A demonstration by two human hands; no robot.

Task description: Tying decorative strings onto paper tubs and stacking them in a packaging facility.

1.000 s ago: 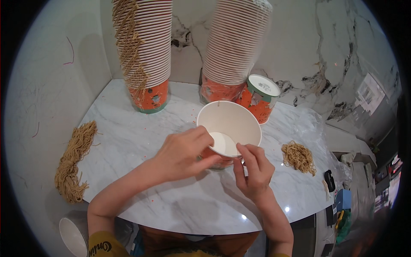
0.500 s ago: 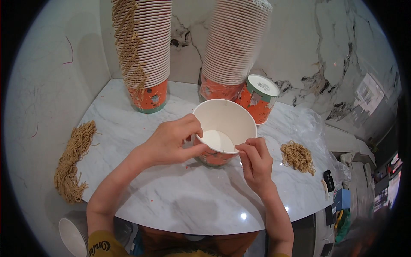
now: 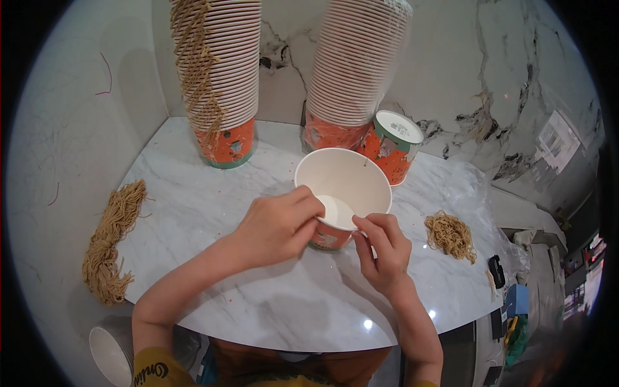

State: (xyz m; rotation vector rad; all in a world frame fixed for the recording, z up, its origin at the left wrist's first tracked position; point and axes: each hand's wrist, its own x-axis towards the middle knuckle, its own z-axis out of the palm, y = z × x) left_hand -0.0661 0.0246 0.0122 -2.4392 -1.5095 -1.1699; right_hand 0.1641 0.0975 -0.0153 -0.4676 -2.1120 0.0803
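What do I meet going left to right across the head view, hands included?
Long tan strand bundle → left tall cup stack → left hand → open paper cup → right hand → small tan strand coil → blue box.

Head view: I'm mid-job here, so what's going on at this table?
A person pinches the near rim of an open paper tub with the left grip and right grip. No contents show inside it. Behind it stand a left stack with tan strands down its side, a right stack and a lidded tub. Tan strand bundles lie to both sides.
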